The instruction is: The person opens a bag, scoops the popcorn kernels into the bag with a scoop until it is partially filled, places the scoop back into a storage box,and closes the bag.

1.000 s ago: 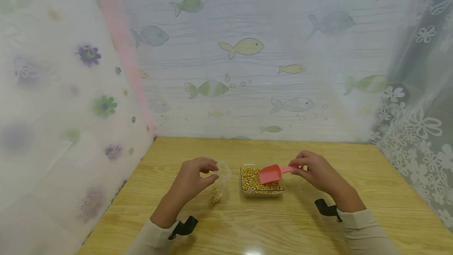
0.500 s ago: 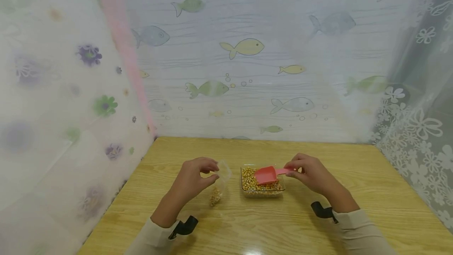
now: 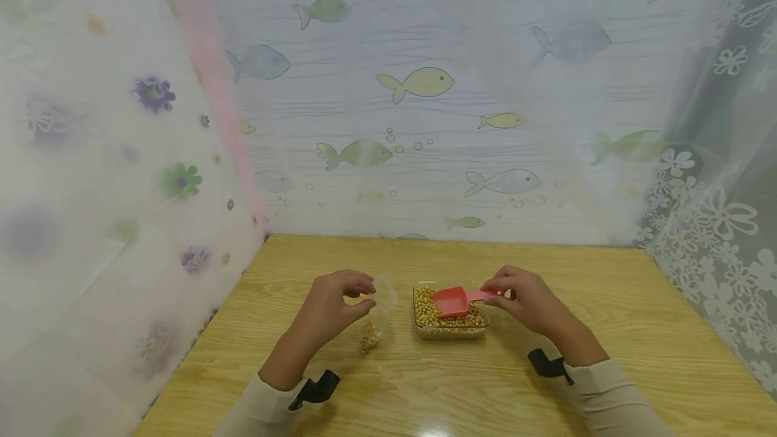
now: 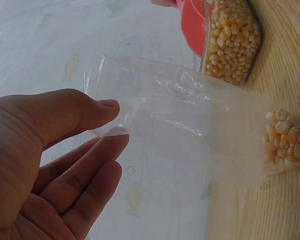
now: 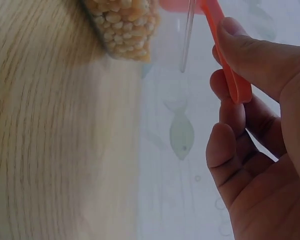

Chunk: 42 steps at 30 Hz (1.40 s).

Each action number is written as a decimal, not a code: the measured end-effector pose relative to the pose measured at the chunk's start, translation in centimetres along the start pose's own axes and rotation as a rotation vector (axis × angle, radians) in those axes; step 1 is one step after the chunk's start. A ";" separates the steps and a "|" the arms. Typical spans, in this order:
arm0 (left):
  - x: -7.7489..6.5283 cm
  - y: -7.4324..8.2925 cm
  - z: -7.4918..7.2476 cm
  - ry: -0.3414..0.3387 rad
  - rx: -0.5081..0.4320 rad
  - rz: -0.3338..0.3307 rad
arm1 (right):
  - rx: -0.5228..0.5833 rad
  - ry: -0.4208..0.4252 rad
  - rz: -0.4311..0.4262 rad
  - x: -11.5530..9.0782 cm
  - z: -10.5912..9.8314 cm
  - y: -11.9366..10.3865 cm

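Beside corn point(image 3: 426, 315), the right hand point(image 3: 523, 297) grips a scoop point(image 3: 451, 302).

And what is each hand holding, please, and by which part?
The right hand pinches the red scoop by its handle; the left hand holds the clear bag near its top edge.

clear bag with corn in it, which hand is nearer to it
Left. The left hand holds the clear bag near its upper edge; the right hand is farther off, by the glass container's right end, holding the red scoop.
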<state>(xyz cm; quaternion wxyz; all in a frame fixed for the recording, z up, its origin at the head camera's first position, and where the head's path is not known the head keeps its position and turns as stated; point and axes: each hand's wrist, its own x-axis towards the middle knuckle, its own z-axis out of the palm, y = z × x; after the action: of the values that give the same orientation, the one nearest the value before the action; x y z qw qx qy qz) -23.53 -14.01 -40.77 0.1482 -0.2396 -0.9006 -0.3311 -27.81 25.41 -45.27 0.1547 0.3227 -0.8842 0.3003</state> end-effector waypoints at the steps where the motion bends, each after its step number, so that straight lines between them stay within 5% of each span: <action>1: 0.0 0.0 0.0 0.000 -0.001 0.002 | 0.001 0.000 0.003 0.0 0.1 0.0; 27: 0.0 0.1 0.0 0.005 0.011 0.013 | -0.037 -0.104 0.055 0.2 0.8 -0.8; 42: 0.0 0.0 0.0 0.006 0.011 0.025 | -0.145 -0.013 -0.076 0.5 1.2 -1.2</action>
<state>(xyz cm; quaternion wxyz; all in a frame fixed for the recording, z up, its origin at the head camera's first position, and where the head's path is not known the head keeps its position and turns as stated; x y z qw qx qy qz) -23.58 -14.00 -40.79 0.1564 -0.2492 -0.8988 -0.3249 -27.45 23.71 -45.42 0.1831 0.3457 -0.8918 0.2274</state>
